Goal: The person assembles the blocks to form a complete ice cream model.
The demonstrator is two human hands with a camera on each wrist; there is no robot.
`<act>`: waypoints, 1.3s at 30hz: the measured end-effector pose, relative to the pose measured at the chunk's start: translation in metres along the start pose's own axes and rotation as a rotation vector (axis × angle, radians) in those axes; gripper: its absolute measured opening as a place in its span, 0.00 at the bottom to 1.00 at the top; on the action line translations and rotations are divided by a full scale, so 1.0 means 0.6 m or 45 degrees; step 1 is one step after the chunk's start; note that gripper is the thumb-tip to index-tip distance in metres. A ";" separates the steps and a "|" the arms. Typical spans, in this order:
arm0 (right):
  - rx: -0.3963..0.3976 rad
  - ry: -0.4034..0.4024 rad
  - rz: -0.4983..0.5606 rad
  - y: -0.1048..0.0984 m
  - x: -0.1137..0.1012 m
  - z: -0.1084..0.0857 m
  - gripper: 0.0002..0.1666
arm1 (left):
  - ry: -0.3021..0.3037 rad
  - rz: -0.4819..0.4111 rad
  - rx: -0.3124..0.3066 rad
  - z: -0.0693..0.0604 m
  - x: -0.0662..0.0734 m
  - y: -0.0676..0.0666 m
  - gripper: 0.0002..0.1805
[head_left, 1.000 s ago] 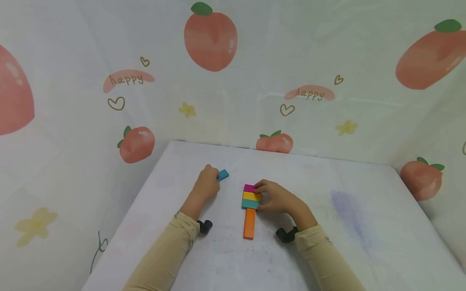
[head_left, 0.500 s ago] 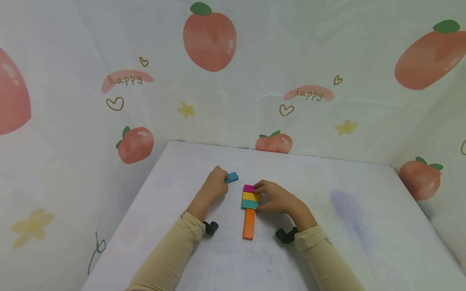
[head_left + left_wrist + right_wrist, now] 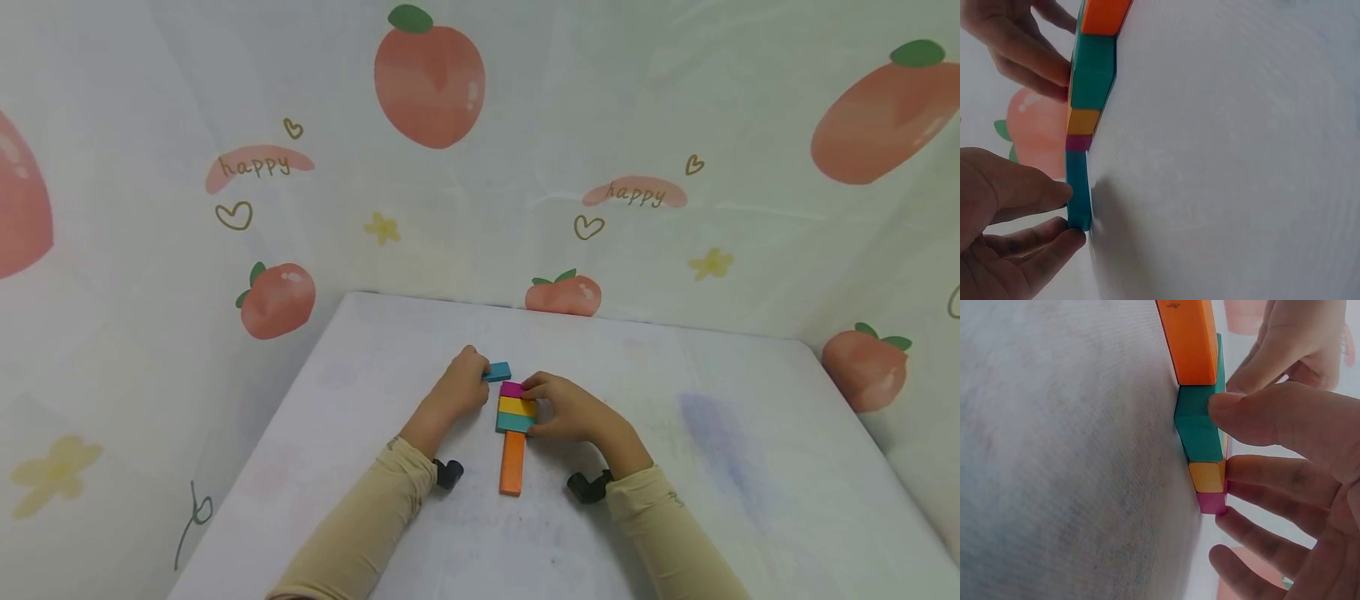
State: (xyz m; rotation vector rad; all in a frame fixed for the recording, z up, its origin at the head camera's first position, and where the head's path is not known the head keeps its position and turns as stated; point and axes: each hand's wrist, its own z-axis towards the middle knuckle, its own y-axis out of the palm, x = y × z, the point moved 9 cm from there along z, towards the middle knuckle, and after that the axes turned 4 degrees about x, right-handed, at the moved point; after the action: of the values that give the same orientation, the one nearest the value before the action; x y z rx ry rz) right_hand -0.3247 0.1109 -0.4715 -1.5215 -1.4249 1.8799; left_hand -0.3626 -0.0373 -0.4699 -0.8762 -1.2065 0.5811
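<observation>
My left hand (image 3: 460,385) pinches a flat blue block (image 3: 501,372) between thumb and fingers, just beyond a row of coloured blocks. In the left wrist view that blue block (image 3: 1077,190) lines up with the magenta end of the row. The row has a magenta block (image 3: 512,389), a yellow block (image 3: 517,407) and a teal block (image 3: 515,423), side by side. An orange block (image 3: 512,464) extends from the teal one towards me. From the right, my right hand (image 3: 573,408) holds the row, its thumb (image 3: 1254,412) on the teal block and fingertips by the yellow and magenta ones.
The blocks lie on a white table (image 3: 630,542) with a faint purple stain (image 3: 716,442) on the right. A white curtain (image 3: 502,192) printed with peaches stands behind and beside the table. Black wrist cameras (image 3: 589,486) sit under both sleeves.
My left hand has moved right with the blue block, bringing it near the magenta block and turning it closer to level with the row. The right hand and the row stay in place.
</observation>
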 end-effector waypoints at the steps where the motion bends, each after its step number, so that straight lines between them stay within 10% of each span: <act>1: 0.000 -0.003 -0.002 0.000 0.000 0.000 0.29 | 0.000 -0.002 -0.009 0.000 0.002 0.002 0.14; 39: 0.002 -0.069 -0.029 -0.001 -0.008 -0.002 0.29 | 0.204 -0.038 -0.149 0.003 0.046 0.038 0.19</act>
State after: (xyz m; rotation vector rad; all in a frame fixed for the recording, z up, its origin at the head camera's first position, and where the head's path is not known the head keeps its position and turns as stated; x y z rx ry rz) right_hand -0.3218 0.1078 -0.4684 -1.4578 -1.4573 1.9217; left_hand -0.3553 -0.0025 -0.4738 -0.9834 -1.1139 0.4112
